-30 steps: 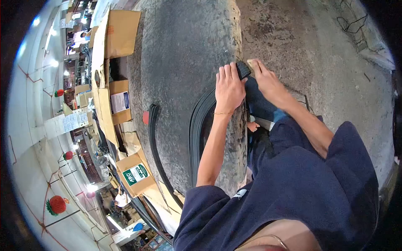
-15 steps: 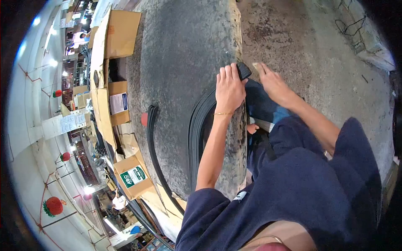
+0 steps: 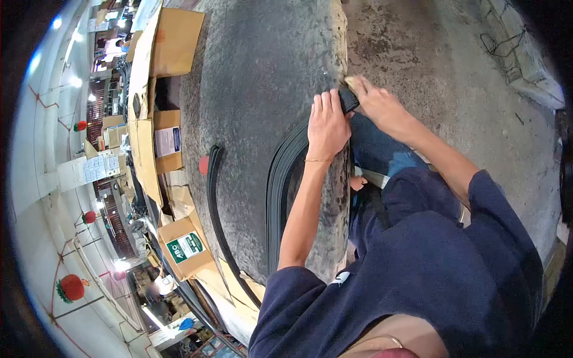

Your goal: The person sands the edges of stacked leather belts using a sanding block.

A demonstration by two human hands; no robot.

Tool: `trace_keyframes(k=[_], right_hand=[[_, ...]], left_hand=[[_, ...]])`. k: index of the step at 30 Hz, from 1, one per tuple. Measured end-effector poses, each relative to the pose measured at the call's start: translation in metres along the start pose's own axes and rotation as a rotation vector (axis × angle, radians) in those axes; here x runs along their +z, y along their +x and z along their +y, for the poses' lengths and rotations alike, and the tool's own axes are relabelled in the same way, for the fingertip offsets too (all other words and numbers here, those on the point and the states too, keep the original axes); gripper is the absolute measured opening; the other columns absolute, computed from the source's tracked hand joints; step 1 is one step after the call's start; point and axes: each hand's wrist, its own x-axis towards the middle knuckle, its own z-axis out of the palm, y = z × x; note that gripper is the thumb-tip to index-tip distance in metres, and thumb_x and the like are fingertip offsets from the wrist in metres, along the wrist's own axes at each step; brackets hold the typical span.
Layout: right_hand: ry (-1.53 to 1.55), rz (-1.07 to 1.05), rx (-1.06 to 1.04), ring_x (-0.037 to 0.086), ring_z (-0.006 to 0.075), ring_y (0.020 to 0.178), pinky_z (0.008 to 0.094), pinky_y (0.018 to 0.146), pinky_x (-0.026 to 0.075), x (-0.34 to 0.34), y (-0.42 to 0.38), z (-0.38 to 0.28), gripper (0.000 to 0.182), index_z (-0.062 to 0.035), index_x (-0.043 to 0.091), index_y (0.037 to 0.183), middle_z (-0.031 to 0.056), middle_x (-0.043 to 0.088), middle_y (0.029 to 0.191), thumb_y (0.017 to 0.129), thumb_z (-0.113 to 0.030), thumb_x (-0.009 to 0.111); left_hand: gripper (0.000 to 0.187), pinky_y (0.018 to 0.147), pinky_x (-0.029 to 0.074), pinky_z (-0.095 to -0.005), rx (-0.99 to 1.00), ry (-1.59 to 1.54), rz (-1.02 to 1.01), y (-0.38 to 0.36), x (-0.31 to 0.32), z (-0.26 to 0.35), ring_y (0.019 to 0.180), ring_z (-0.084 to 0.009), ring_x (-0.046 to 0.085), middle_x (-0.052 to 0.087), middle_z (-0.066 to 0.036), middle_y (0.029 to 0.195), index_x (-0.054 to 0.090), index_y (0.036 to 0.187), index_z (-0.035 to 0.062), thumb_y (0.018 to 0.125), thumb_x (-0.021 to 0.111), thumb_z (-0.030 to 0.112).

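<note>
Two-handed: clasping black strips (image 3: 279, 179) in left hand (image 3: 328, 126) at desk's (image 3: 256, 77) right edge, pinching pale piece (image 3: 350, 81) in right hand (image 3: 385, 110); "ABC" on carton (image 3: 200, 262).

The left forearm (image 3: 306, 209) reached forward nearly straight, and the left hand (image 3: 327, 128) was back uppermost, its fingers close together and closed in a grip. The right forearm (image 3: 441, 152) slanted inward from the right, bringing the right hand (image 3: 382, 109) just beside the left, its fingers curled in a grip.

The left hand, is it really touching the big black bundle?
Touching. The head view shows the left hand curled over the black bundle near its end.
</note>
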Motion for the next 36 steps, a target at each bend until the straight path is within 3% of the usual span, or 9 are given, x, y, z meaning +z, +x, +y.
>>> trace_keyframes(k=[2,5,6,9,13,17,23,31,36], right_hand=[[-0.094,0.783,-0.513,0.072,0.0427,0.092,0.0468,0.074,0.063,0.012,0.003,-0.003,0.044,0.0070,0.045,0.135,0.0275,0.059,0.124,0.093,-0.002,0.054],[0.015,0.339,-0.189,0.072,0.0426,0.092,0.0458,0.076,0.063,0.009,-0.004,0.000,0.049,0.0085,0.042,0.138,0.0291,0.058,0.126,0.093,-0.004,0.056],[-0.029,0.048,-0.041,0.068,0.0458,0.109,0.0457,0.091,0.060,-0.010,0.005,0.000,0.061,0.0103,0.034,0.146,0.0321,0.042,0.152,0.090,0.002,0.055],[-0.188,0.374,-0.296,0.068,0.0473,0.107,0.0471,0.089,0.060,0.008,0.000,0.001,0.067,0.0069,0.033,0.148,0.0315,0.046,0.148,0.089,-0.003,0.062],[0.008,0.056,-0.078,0.070,0.0437,0.107,0.0474,0.089,0.060,0.005,0.012,0.015,0.068,0.0063,0.032,0.150,0.0299,0.046,0.149,0.088,0.001,0.061],[-0.097,0.481,-0.415,0.073,0.0426,0.090,0.0437,0.074,0.064,0.015,0.004,0.015,0.057,0.0086,0.038,0.143,0.0323,0.055,0.133,0.090,0.000,0.057],[-0.059,0.371,-0.250,0.073,0.0426,0.080,0.0444,0.068,0.063,0.003,0.007,0.022,0.067,0.0045,0.033,0.151,0.0319,0.050,0.141,0.088,0.003,0.057],[-0.197,0.499,-0.312,0.074,0.0378,0.078,0.0429,0.066,0.064,0.017,0.004,-0.003,0.057,0.0054,0.037,0.146,0.0248,0.064,0.106,0.093,-0.007,0.056],[-0.062,0.036,-0.152,0.070,0.0470,0.093,0.0497,0.082,0.059,0.015,0.004,0.030,0.053,-0.0003,0.041,0.145,0.0339,0.065,0.110,0.093,-0.002,0.051]], left_hand=[[0.065,0.097,0.044,-0.0457,-0.001,0.037,-0.023,0.004,0.005,-0.001,0.111,-0.0416,0.051,0.052,-0.024,0.117,0.044,0.135,-0.0111,0.085,0.072,0.019],[0.065,0.098,0.044,-0.0454,-0.025,0.049,-0.065,0.004,0.001,0.001,0.113,-0.0421,0.050,0.052,-0.025,0.117,0.044,0.135,-0.0122,0.084,0.071,0.018],[0.060,0.098,0.042,-0.0494,0.001,0.006,-0.015,0.005,0.002,0.000,0.106,-0.0442,0.049,0.050,-0.026,0.113,0.044,0.131,-0.0133,0.082,0.068,0.013],[0.058,0.098,0.042,-0.0497,0.045,-0.003,0.052,0.004,0.006,-0.002,0.106,-0.0444,0.049,0.050,-0.027,0.113,0.045,0.129,-0.0125,0.083,0.068,0.013],[0.061,0.099,0.042,-0.0501,0.004,-0.012,-0.021,0.003,0.002,0.000,0.108,-0.0451,0.049,0.050,-0.027,0.113,0.043,0.133,-0.0129,0.086,0.068,0.016],[0.065,0.101,0.042,-0.0470,-0.013,0.062,-0.024,0.002,0.007,-0.001,0.115,-0.0415,0.050,0.052,-0.025,0.120,0.044,0.135,-0.0121,0.086,0.072,0.020],[0.062,0.101,0.042,-0.0472,-0.010,0.062,-0.041,0.009,0.003,0.000,0.115,-0.0418,0.050,0.053,-0.025,0.120,0.045,0.134,-0.0118,0.086,0.070,0.019],[0.060,0.101,0.042,-0.0466,0.008,0.090,-0.002,0.015,0.003,0.004,0.114,-0.0420,0.050,0.053,-0.025,0.119,0.046,0.132,-0.0132,0.087,0.068,0.020],[0.060,0.100,0.042,-0.0488,-0.037,0.048,-0.003,0.005,0.002,0.006,0.111,-0.0445,0.050,0.051,-0.026,0.117,0.044,0.133,-0.0111,0.086,0.069,0.018]])
